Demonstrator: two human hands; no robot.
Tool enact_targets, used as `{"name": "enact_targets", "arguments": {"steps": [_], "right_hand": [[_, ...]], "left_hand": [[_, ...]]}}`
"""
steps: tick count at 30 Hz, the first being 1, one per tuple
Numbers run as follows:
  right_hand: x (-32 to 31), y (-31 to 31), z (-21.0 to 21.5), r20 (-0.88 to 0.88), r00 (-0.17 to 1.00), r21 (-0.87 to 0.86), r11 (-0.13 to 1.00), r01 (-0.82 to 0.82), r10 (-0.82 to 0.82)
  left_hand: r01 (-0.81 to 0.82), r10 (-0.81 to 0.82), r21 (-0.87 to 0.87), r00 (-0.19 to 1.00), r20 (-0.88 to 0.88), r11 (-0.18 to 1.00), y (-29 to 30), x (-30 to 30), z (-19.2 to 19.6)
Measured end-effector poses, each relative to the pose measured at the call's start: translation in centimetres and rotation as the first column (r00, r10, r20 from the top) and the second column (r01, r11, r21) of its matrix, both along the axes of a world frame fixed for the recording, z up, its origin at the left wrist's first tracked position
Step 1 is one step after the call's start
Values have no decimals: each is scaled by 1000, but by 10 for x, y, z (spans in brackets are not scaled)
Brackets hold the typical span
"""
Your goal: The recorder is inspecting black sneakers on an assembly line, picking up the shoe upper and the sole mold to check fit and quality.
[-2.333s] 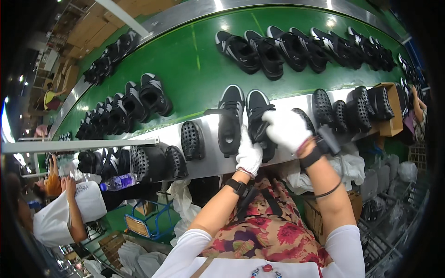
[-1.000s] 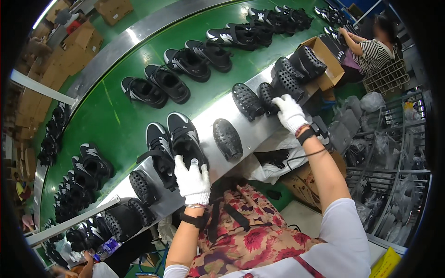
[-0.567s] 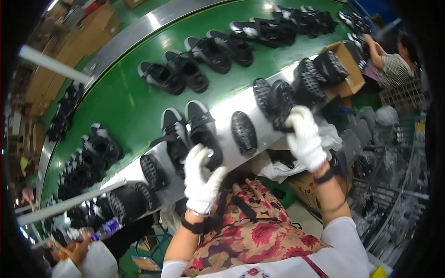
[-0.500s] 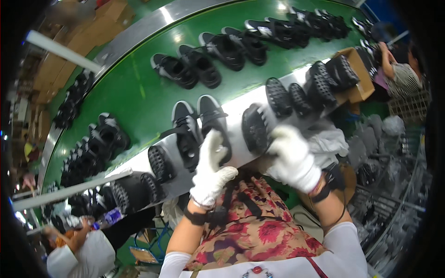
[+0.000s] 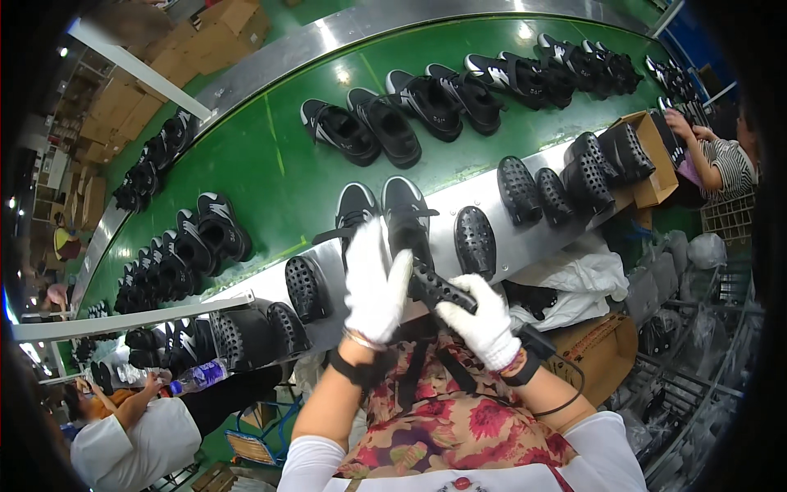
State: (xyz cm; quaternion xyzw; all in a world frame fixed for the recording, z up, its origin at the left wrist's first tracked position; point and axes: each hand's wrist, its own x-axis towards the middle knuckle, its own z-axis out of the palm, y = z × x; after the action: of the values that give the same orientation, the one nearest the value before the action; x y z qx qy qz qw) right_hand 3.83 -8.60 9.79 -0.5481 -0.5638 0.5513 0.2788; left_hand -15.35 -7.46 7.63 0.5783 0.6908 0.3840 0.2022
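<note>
Shifted left, the right hand [image 5: 485, 324] now clamps a black perforated shoe insert [image 5: 441, 287] behind a black sneaker [image 5: 406, 225], at the near edge of the desk [image 5: 518, 252]; the left hand [image 5: 375, 287] has thumb and fingers apart. A firm, aligned hold should help.

Bright centre, glare spots on green tabletop [image 5: 246, 164] and metal rail [image 5: 328, 37], bent edges, black corners

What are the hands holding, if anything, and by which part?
The right hand holds a black perforated insert by its near end; whether the left hand grips anything cannot be told.
</note>
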Motion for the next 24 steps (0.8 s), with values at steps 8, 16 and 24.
{"name": "enact_targets", "arguments": {"steps": [8,16,24], "right_hand": [[-4,41,10,326,931,-5,985,-175,167],[-38,35,-32,625,780,213,961,-178,6],[-35,60,-54,563,809,161,937,-310,170]], "left_hand": [[455,-513,-237,769,-382,859,83,-26,-26],[454,-503,-216,798,-331,864,59,-15,-32],[268,-274,-61,943,-187,962,45,-11,-49]]}}
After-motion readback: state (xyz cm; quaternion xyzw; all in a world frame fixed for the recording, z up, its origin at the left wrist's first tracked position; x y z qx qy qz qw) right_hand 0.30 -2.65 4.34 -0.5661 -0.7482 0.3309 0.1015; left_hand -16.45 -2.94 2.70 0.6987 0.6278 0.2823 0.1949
